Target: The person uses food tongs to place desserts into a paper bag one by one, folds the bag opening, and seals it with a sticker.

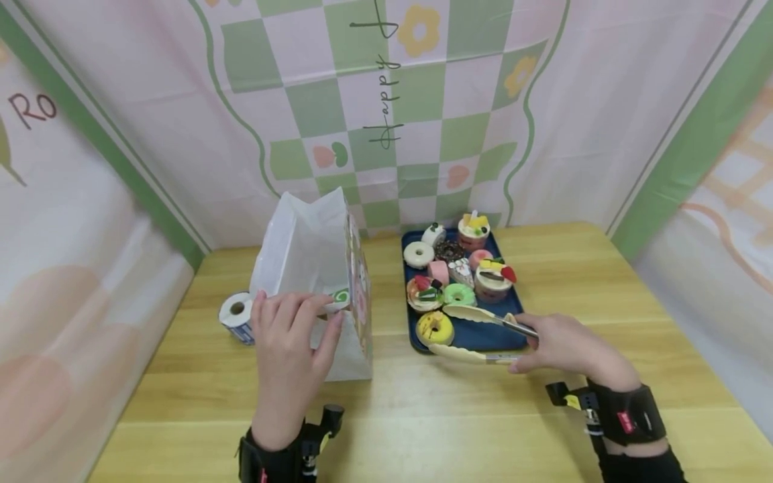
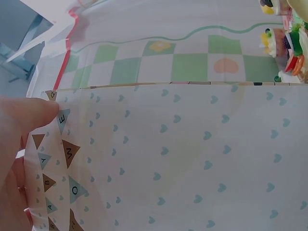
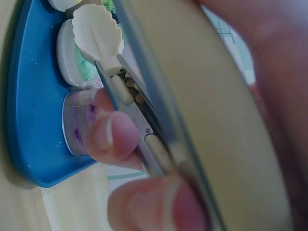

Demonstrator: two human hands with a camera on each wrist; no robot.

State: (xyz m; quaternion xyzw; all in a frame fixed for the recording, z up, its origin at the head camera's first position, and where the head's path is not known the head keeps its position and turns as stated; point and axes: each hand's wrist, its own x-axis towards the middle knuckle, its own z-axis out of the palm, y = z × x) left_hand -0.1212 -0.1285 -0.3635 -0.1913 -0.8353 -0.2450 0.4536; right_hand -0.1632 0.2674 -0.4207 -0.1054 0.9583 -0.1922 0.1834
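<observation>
My left hand [image 1: 290, 342] pinches the near rim of an upright white paper bag [image 1: 356, 355]. In the left wrist view its thumb presses the printed face of the bag [image 2: 163, 154], with the other fingers behind. My right hand [image 1: 564, 345] holds serrated tongs [image 1: 468, 313] with pale tips and metal arms. The tongs' tips are spread on either side of a yellow doughnut [image 1: 435, 329], at the near left corner of a blue tray [image 1: 483, 335]. Close by lies a green doughnut [image 1: 459, 295]. The right wrist view shows one tong tip [image 3: 98, 33] over the tray.
Several toy-like pastries fill the tray, among them a white doughnut [image 1: 419, 255], a chocolate one [image 1: 449, 251] and cake cups [image 1: 473, 231]. A label roll [image 1: 237, 312] stands left of the bag. A printed cloth [image 1: 417, 94] hangs behind the wooden table [image 1: 435, 416].
</observation>
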